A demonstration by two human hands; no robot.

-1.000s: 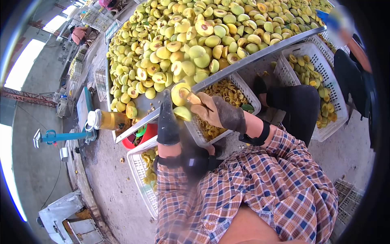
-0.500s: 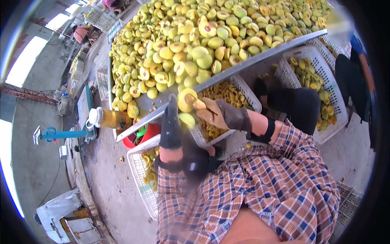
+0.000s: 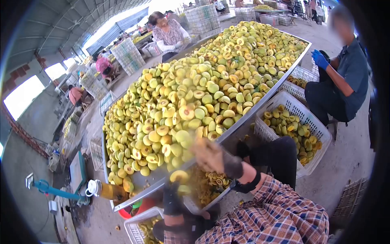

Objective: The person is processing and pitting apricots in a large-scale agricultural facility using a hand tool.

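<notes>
My left hand [image 3: 173, 199], in a dark glove, is low at the tray's near edge and smeared by motion. A cut peach half [image 3: 179, 176] is at its fingertips, with a second peach piece [image 3: 184, 190] just below. My right hand [image 3: 209, 156], in a tan and brown glove, is raised over the metal rim, blurred, its fingers drawn together. An orange-yellow blur sits at its fingertips; I cannot make out what it is. Beyond both hands, halved yellow-green peaches [image 3: 162, 130] are heaped in the big metal tray [image 3: 243, 118].
Beneath the rim stands a crate [image 3: 203, 191] of cut scraps. White crates of peach pieces are at the right [image 3: 321, 142] and lower left [image 3: 132, 232]. An amber-filled jug [image 3: 107, 190] is by the tray's left corner. A co-worker in blue gloves [image 3: 320, 59] sits at the right; another sits behind the tray.
The view has tilted up, bringing co-workers and the far tray end in. My right hand has parted from the left, upward and to the right.
</notes>
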